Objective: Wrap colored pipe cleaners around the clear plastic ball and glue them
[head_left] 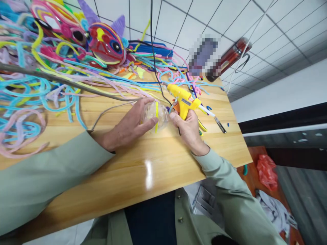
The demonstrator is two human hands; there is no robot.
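The left hand [135, 119] has its fingers curled around a clear ball [162, 119], the thumb pressing near a yellow strip [156, 112] that runs over it. The right hand [191, 132] is wrapped around the grip of a yellow glue gun [182, 97], its thumb just beside the ball. Whether the ball rests on the bench [122, 177] or is held just above it, I cannot tell.

The ball looks light, thin-walled and stiff, probably slippery and easy to dent; a loose hold on its sides, clear of the strip, should suit it. The gun looks hard and fairly light, best held by its grip, since the nozzle may be hot. A white glue stick [208, 110] juts from its rear, with a pen-like tool [220, 125] lying beyond.

A black cord [154, 51] passes behind the ball. Farther out, soft, bendy pipe cleaners [22, 86] spread over the left of the bench, with colourful fish-like figures [107, 44] at the far side. A red flask [230, 59] stands near the far right corner.
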